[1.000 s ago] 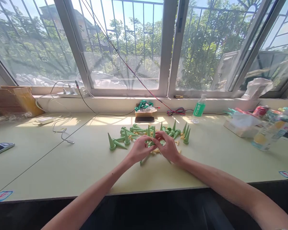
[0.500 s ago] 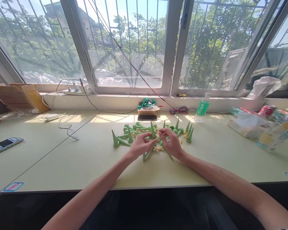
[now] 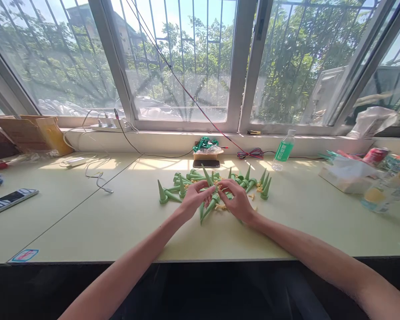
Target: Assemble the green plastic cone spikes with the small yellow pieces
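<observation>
My left hand (image 3: pixel 196 198) pinches a green plastic plant-watering spike (image 3: pixel 206 175) near its wide end, its point up and tilted to the left. Close against that end, my right hand (image 3: pixel 235 199) has thumb and fingers closed together; what lies between them is too small and hidden to make out. Around both hands lie more green spikes (image 3: pixel 210 209), several standing point up, such as the spike (image 3: pixel 162 193) at the left and the spike (image 3: pixel 266 189) at the right. Small yellow plastic pieces (image 3: pixel 221 207) are scattered among them.
Behind the pile sit a phone (image 3: pixel 206 164) and a small box (image 3: pixel 206 156) holding green material. A green-labelled bottle (image 3: pixel 283 151) and a tissue box (image 3: pixel 340 178) stand to the right. White cables (image 3: pixel 98 178) and another phone (image 3: pixel 11 202) lie left. The table edge (image 3: pixel 226 261) is in front.
The spike in my left hand has tipped from nearly upright toward the left. My right fingers have come nearer its wide end. The view has shifted slightly.
</observation>
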`<state>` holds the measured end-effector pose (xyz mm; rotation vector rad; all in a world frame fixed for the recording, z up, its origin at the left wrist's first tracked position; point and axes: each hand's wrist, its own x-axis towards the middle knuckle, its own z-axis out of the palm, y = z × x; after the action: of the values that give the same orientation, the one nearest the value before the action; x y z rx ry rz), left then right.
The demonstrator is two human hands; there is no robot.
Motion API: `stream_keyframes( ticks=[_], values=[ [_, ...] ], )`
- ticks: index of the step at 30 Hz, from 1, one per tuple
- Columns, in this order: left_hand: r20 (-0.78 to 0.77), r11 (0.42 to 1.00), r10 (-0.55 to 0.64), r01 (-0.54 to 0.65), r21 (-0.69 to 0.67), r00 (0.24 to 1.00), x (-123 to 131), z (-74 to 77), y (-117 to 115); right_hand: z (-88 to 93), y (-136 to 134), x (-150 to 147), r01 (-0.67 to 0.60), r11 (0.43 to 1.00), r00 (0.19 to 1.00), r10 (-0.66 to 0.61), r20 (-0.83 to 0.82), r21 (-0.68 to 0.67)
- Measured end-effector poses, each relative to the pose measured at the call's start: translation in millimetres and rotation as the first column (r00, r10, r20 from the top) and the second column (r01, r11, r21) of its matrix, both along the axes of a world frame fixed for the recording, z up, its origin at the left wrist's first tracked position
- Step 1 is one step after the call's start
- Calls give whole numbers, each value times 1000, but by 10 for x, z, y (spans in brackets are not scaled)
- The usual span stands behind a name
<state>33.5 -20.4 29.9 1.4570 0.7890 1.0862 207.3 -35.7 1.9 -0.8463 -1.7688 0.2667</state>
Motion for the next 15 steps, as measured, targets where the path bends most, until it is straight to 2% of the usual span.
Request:
stream_keyframes(
  ticks=[6,15],
  values=[
    [-19,999,23,-22,44,1000,-8,2,-1,-2,12,-11,10,1000,1000,-10,-9,29],
    [-65,974,178,-166,156,982,-1,-38,34,7,10,-9,46,998,997,-44,-56,32]
  ],
)
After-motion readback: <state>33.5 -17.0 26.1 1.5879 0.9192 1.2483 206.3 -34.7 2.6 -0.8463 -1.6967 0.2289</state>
